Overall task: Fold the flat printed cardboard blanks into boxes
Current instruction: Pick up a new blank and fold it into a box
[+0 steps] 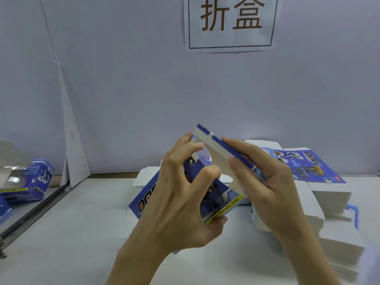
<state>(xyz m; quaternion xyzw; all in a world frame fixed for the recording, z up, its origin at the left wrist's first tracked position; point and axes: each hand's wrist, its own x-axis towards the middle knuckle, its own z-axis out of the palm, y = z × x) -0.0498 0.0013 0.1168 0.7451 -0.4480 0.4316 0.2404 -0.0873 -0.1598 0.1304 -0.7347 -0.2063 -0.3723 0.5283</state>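
Observation:
A blue printed cardboard blank (pixel 220 194) with a yellow strip and "DOG" lettering is held up above the white table (pixel 82 233), partly opened into a box shape. My left hand (pixel 181 202) grips its printed front panel, fingers curled over the top edge and thumb under the yellow strip. My right hand (pixel 265 182) holds a raised white panel with a blue edge (pixel 216 149), thumb on its inner white side and fingers behind it.
A stack of flat blanks (pixel 333 202) lies at the right, its top one showing blue print (pixel 308 165). More white blanks (pixel 144 177) lie behind my hands. Folded blue boxes (pixel 30 182) sit at the far left beyond a dark rail (pixel 35 214). A paper sign (pixel 230 23) hangs on the wall.

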